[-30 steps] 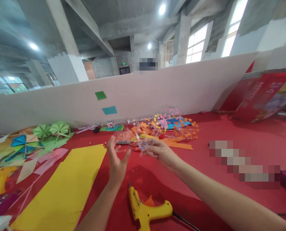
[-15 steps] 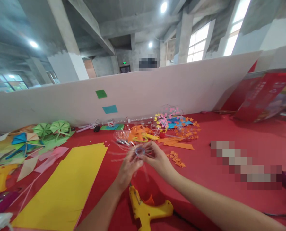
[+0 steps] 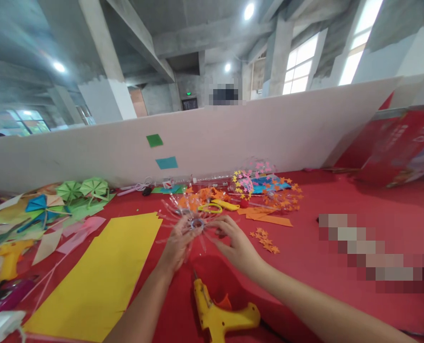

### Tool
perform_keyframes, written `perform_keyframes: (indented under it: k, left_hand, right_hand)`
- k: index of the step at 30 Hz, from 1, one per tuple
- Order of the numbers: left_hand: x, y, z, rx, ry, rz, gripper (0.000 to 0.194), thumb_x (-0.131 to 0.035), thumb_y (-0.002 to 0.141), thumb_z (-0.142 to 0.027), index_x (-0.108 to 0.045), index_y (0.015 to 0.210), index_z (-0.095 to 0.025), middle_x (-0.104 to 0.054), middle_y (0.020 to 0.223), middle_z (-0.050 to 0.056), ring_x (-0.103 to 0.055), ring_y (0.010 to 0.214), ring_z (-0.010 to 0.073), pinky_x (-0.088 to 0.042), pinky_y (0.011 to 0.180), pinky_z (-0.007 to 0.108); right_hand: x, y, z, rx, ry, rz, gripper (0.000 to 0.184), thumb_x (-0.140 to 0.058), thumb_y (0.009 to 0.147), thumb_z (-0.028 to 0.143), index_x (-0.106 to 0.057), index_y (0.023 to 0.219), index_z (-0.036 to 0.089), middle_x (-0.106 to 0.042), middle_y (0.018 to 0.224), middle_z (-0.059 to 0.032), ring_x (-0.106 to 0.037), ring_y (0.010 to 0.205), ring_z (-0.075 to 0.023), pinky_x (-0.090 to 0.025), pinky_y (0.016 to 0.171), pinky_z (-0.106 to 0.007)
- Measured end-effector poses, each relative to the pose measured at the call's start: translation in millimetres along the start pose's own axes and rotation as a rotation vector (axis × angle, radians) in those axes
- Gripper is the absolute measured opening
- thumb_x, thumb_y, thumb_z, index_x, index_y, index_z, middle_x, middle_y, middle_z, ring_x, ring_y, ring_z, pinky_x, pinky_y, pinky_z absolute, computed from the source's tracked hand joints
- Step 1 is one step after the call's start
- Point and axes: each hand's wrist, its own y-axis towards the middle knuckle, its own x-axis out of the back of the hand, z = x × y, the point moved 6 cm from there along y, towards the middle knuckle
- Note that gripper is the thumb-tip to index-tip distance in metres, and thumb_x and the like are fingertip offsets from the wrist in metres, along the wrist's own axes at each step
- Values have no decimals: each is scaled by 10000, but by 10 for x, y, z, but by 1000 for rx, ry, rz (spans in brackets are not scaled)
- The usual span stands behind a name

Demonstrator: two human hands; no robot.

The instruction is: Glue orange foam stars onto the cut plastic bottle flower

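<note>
Our left hand holds the clear plastic piece above the worktop; whether our right hand, fingers curled beside it, grips a strip, we cannot tell. Its strips fan out, apparently still bare; orange stars lie loose.

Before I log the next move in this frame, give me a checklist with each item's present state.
1. Left hand gripping the clear plastic piece with splayed strips: ok.
2. Right hand gripping a strip: cannot tell, strips too faint.
3. Nearer yellow glue gun lying apart from both hands: ok.
4. Its nozzle hot: cannot tell.
5. Loose orange stars apart from both hands: ok.
</note>
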Motion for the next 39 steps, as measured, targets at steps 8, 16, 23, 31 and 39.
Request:
perform_keyframes:
  k: [8, 16, 23, 31, 39]
  left_hand:
    - [24, 13, -2, 18, -130, 21, 318, -753, 651, -243, -640, 943, -180, -704, 885, 27, -662, 781, 138, -506, 787, 275]
    - [-146, -56, 110, 121, -235, 80, 260, -780, 639, -227, -696, 880, -176, -706, 840, 14, -659, 727, 123, -520, 746, 258]
    - [-178, -101, 130, 184, -196, 150, 302, -768, 664, -198, -697, 954, -158, -707, 884, 36, -669, 752, 135, -520, 776, 264]
    - [-170, -227, 141, 146, -201, 131, 277, -755, 684, -206, -696, 951, -162, -708, 875, 34, -665, 772, 143, -517, 791, 273]
    - [-137, -332, 144, 143, -184, 186, 323, -760, 680, -251, -689, 981, -159, -710, 907, 51, -659, 802, 157, -496, 824, 298]
  right_hand:
    - [682, 292, 101, -20, -12, -247, 102, -479, 745, 189, -576, 743, 222, -577, 782, -15, -547, 768, -175, -435, 737, -325]
    - [680, 194, 808, 206, -216, -39, 117, -525, 818, 185, -599, 889, 240, -648, 878, -19, -597, 851, -171, -458, 768, -308]
    - [533, 167, 784, 180, -218, 48, 109, -547, 831, 205, -582, 933, 215, -672, 932, -37, -619, 882, -169, -474, 772, -302]
    - [389, 92, 748, 97, -51, 72, 66, -555, 834, 154, -600, 817, 198, -671, 800, 8, -623, 753, -113, -486, 694, -230]
    - [312, 18, 838, 119, -75, 111, 80, -549, 818, 141, -604, 794, 194, -659, 753, 2, -611, 703, -114, -481, 659, -229]
